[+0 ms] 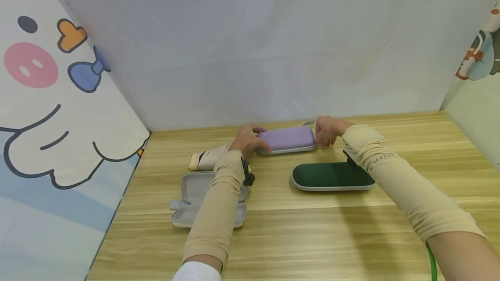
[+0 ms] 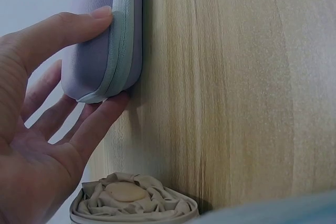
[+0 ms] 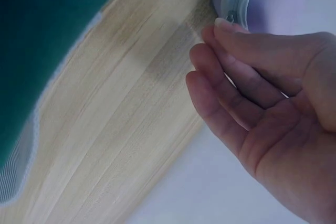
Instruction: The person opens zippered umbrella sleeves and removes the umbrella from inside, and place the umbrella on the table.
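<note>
A purple zippered case (image 1: 287, 138) with a pale zip band lies near the back edge of the table, between both hands. Its left end is gripped by my left hand (image 1: 248, 138), the thumb on the pale band and fingers around the rounded end in the left wrist view. At the right end, my right hand (image 1: 327, 131) pinches at the zipper pull (image 3: 231, 17) between thumb and index finger; the pull is mostly hidden by the fingertips. Its other fingers are bent and hold nothing. A thin strap (image 1: 309, 123) shows behind the case's right end.
A dark green case (image 1: 328, 175) with a pale rim lies under the right forearm. At left, a grey case (image 1: 191, 187) stands open, partly covered by the left forearm. Behind it is a rolled beige fabric bundle (image 1: 207, 158). A pale wall (image 1: 273, 77) borders the table.
</note>
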`<state>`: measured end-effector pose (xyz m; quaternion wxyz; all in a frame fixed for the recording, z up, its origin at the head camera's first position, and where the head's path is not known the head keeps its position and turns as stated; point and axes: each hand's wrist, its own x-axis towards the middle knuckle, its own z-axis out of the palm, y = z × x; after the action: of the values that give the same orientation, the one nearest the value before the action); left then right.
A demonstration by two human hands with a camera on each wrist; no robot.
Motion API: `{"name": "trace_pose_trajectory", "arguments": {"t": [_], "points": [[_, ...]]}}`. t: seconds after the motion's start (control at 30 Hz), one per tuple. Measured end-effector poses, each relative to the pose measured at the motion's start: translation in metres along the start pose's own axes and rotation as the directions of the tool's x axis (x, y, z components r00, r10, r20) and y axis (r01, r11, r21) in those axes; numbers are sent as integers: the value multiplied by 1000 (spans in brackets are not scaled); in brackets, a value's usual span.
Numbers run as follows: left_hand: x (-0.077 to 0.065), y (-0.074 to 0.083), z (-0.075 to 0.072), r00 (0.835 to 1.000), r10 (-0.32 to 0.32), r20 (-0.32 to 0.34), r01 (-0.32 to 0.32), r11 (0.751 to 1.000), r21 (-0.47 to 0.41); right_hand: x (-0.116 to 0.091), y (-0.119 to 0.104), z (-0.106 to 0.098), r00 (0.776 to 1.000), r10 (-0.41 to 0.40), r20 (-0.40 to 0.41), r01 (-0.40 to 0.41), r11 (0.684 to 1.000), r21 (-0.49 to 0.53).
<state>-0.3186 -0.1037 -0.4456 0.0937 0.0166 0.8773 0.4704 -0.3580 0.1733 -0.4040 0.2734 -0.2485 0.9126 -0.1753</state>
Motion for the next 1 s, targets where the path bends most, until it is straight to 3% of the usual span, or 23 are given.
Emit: {"name": "trace_pose_trajectory", "arguments": {"t": [0.4,0.8,1.0], "points": [[0,-1,0,1000,11,9,-11,1000,27,-4,-8,3,1000,0,-6,0,1000,-8],[-6,0,-3,1000,-9,6,9,998,-66,-6,-12,6,1000,-11,-3,11,1000,5],[-8,3,-3,1000,-9,-1,9,998,-58,-7,-18,8,1000,7,-23,-7,1000,-4]]}}
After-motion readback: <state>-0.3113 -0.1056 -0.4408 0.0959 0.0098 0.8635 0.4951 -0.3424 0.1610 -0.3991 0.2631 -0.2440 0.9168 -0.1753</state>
